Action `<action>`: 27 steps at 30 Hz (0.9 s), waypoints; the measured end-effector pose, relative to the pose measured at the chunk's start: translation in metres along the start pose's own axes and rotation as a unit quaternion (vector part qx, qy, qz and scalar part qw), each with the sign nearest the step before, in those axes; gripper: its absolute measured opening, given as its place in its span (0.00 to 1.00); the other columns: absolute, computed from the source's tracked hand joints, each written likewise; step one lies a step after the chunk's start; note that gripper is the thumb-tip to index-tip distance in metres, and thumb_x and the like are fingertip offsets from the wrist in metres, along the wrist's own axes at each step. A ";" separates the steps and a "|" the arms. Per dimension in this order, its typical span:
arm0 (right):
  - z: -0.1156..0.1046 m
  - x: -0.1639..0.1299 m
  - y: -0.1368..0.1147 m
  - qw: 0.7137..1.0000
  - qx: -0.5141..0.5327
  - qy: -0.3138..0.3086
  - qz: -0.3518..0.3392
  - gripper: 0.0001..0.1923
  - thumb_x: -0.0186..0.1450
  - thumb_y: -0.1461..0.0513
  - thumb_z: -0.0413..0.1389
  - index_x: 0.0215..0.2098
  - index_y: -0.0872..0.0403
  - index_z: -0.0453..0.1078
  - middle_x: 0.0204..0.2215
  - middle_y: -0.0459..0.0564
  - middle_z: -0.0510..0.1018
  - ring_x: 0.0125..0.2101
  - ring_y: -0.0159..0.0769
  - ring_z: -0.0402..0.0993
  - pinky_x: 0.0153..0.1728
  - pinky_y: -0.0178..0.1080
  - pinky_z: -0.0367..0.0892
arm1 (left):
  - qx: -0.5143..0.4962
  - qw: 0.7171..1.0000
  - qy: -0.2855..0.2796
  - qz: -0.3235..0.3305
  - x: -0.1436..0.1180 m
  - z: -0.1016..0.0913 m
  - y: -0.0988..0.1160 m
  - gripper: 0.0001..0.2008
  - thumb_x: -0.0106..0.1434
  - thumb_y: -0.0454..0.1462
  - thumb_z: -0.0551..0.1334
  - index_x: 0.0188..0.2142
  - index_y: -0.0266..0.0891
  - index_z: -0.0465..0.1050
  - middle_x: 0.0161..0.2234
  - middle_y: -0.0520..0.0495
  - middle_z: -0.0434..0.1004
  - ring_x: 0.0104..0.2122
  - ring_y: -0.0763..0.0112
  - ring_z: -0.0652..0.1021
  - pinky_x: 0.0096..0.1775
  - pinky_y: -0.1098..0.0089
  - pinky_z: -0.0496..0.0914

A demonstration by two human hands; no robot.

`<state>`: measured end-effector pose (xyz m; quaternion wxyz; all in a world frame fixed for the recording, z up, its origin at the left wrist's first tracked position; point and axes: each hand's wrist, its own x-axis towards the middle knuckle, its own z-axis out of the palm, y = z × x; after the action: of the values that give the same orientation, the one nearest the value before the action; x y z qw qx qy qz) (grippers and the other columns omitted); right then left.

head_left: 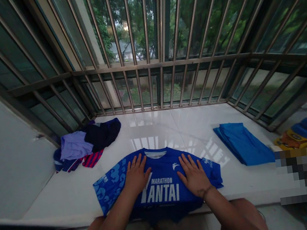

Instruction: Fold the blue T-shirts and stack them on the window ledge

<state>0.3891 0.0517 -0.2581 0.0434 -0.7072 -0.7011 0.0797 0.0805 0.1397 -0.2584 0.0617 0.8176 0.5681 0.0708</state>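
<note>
A blue T-shirt (160, 167) with white "MARATHON YANTAI" lettering lies spread face up on the white sill, its collar toward the window. Its lower part hangs over the front edge toward my lap. My left hand (137, 175) rests flat on the chest left of the lettering, fingers spread. On the other side, my right hand (194, 175) lies flat near the small white logo, fingers apart, a thin band around the wrist. Both sleeves stretch outward, the left one patterned in lighter blue.
A folded blue cloth (243, 142) lies at the right. Heaped clothes (89, 142) in lilac, dark and red-striped fabric sit at the back left. A yellow container with a blue lid (303, 135) stands far right. Metal bars (149, 66) line the window behind the glossy sill (154, 124).
</note>
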 end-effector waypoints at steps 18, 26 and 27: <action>-0.029 0.123 0.015 0.997 -0.021 -0.075 0.027 0.39 0.81 0.45 0.35 0.84 0.53 0.41 0.83 0.52 0.38 0.81 0.51 0.32 0.78 0.58 0.36 | -0.005 0.997 0.081 -0.001 0.105 -0.013 -0.003 0.29 0.80 0.44 0.49 0.75 0.37 0.63 0.78 0.35 0.59 0.76 0.49 0.63 0.77 0.39 0.47; -0.032 0.155 0.026 0.996 -0.025 -0.080 0.018 0.39 0.81 0.46 0.36 0.84 0.52 0.41 0.83 0.50 0.38 0.81 0.50 0.32 0.78 0.58 0.36 | -0.015 0.997 -0.018 0.068 0.129 -0.013 0.005 0.26 0.81 0.42 0.51 0.73 0.41 0.66 0.77 0.39 0.62 0.76 0.51 0.63 0.74 0.42 0.59; -0.032 0.157 0.026 0.996 -0.026 -0.080 0.017 0.39 0.81 0.46 0.36 0.84 0.52 0.41 0.83 0.51 0.38 0.81 0.50 0.32 0.78 0.58 0.36 | -0.016 0.998 -0.017 0.057 0.135 -0.014 0.012 0.26 0.81 0.41 0.50 0.73 0.37 0.67 0.76 0.34 0.63 0.76 0.48 0.64 0.72 0.40 0.60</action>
<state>0.4212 0.2097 -0.2389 -0.0328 -0.7114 -0.6920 0.1181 0.1356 0.2629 -0.2360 0.0803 0.8484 0.5186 0.0693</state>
